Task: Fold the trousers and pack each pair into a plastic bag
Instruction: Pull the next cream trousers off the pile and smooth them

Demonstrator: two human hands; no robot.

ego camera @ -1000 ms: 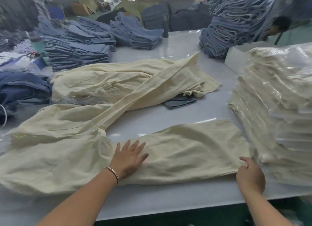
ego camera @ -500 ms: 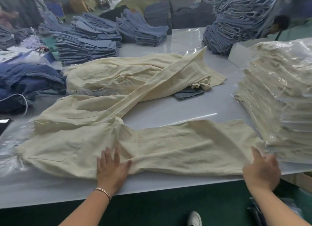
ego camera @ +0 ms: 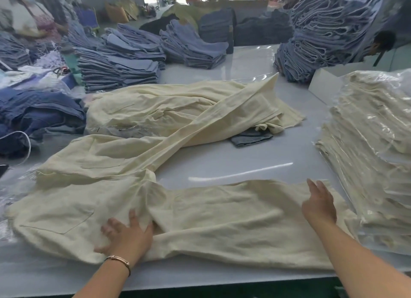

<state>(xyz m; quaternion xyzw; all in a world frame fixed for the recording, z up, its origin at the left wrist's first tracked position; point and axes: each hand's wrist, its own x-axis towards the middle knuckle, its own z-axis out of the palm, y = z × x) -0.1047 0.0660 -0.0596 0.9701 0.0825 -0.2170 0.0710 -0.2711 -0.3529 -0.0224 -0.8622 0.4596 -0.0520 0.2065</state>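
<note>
The pale cream cotton trousers [ego camera: 222, 219] lie spread along the surface's near edge, the left hand [ego camera: 126, 235] pressing the seat and the right hand [ego camera: 319, 205] flat on the leg, both open-fingered, smoothing before what looks like the first fold.

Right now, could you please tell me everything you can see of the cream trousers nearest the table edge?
The cream trousers look like soft, wrinkled woven cloth, lying flat across the grey table, waist leftward with a patch pocket. The left hand presses near the crotch; the right hand lies flat on the leg.
</note>
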